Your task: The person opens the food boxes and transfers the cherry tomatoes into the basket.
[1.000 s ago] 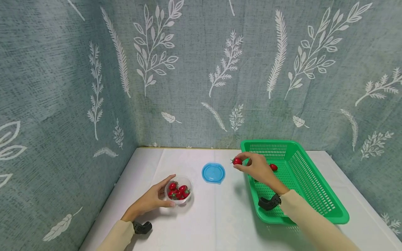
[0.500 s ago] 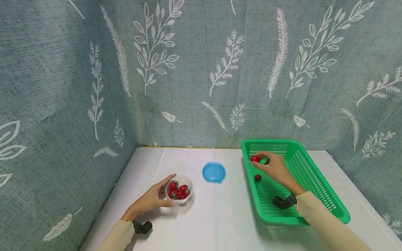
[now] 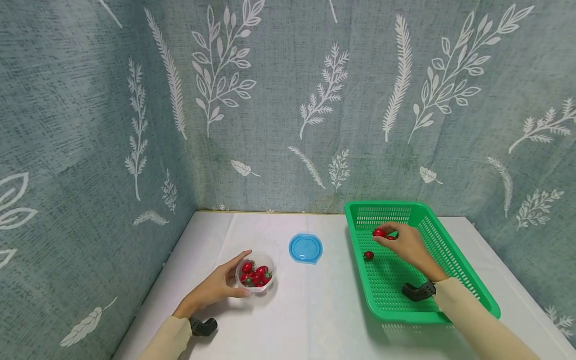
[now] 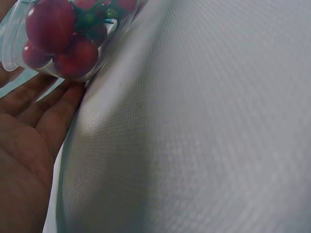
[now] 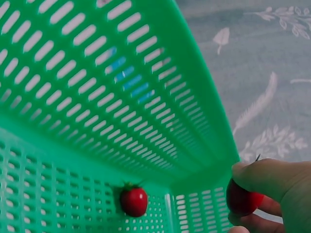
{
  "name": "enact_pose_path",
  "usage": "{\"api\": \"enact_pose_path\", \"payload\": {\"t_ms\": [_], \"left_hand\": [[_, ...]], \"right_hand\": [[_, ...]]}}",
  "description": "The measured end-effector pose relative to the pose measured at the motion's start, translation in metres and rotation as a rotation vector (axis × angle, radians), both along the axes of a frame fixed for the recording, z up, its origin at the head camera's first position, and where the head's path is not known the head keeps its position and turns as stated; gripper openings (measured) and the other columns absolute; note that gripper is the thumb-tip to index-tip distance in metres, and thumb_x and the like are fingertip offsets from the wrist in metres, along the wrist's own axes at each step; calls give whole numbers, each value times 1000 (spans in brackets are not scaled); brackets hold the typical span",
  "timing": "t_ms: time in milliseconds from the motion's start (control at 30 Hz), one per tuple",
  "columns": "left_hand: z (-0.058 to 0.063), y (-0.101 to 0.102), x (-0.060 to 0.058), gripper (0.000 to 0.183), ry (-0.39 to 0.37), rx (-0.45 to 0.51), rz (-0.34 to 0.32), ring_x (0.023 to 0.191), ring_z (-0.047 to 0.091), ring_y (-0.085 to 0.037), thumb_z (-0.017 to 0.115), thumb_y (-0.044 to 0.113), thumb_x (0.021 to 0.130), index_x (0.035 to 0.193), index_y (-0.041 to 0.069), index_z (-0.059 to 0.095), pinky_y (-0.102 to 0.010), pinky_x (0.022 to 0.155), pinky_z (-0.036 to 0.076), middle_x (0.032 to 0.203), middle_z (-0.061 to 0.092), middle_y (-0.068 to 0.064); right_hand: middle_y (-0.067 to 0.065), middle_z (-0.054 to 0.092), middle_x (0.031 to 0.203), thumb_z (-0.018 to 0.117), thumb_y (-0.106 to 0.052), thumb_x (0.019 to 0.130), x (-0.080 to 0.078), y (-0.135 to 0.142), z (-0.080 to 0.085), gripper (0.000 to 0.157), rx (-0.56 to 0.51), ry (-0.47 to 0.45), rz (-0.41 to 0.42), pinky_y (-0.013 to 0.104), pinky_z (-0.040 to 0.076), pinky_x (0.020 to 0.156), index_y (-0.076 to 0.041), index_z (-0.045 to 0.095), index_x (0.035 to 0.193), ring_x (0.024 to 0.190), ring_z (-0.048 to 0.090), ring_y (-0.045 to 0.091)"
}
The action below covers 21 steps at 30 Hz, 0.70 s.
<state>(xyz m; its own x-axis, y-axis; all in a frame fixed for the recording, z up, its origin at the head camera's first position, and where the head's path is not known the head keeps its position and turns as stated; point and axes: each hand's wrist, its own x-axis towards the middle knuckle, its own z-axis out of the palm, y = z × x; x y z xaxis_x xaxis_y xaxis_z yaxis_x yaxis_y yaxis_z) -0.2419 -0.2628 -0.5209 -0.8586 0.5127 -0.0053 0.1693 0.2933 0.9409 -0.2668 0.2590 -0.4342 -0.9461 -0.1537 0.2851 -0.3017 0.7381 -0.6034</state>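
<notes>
My left hand (image 3: 220, 287) steadies a small clear plastic tub (image 3: 271, 260) on the table, thumb on the near side and fingers on the far side. Red cherry tomatoes (image 4: 51, 24) with green stems fill the tub's bottom. Over the green basket (image 3: 382, 315), my right hand (image 3: 407, 245) pinches a cherry tomato (image 5: 243, 196) between thumb and fingers. A second cherry tomato (image 3: 392, 238) shows just under that hand, partly covered by it. Another cherry tomato (image 3: 369, 255) lies on the basket floor near the left wall.
A blue lid (image 3: 306, 248) lies on the white tablecloth (image 3: 310, 310) between tub and basket. Behind the table hangs a leaf-patterned grey-green cloth (image 3: 279, 110), which also covers the left side. The basket has raised slotted walls.
The right hand, pinching the cherry tomato, has moved rightward from the basket's left rim to over its inside. My left hand and the tub have stayed put.
</notes>
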Motion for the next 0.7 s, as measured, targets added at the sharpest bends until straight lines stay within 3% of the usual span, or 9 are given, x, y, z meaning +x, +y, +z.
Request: {"api": "enact_pose_path", "payload": {"t_ms": [433,700], "left_hand": [[0,-1,-2,105,7,6,-8,153,20,-38,88,19,85,166,15,21,-56,118,29,171,14,-13],[-1,-1,-1,106,7,0,-1,153,21,-37,89,20,84,166,17,22,-57,118,29,170,16,-12]], "right_hand": [[13,73,103,78,-30,93,-6,24,-8,30,92,-84,-41,47,54,72,-4,76,109,98,66,37],[14,73,97,81,-27,90,-8,30,-12,32,160,-176,-58,46,54,68,-1,75,106,89,67,34]]}}
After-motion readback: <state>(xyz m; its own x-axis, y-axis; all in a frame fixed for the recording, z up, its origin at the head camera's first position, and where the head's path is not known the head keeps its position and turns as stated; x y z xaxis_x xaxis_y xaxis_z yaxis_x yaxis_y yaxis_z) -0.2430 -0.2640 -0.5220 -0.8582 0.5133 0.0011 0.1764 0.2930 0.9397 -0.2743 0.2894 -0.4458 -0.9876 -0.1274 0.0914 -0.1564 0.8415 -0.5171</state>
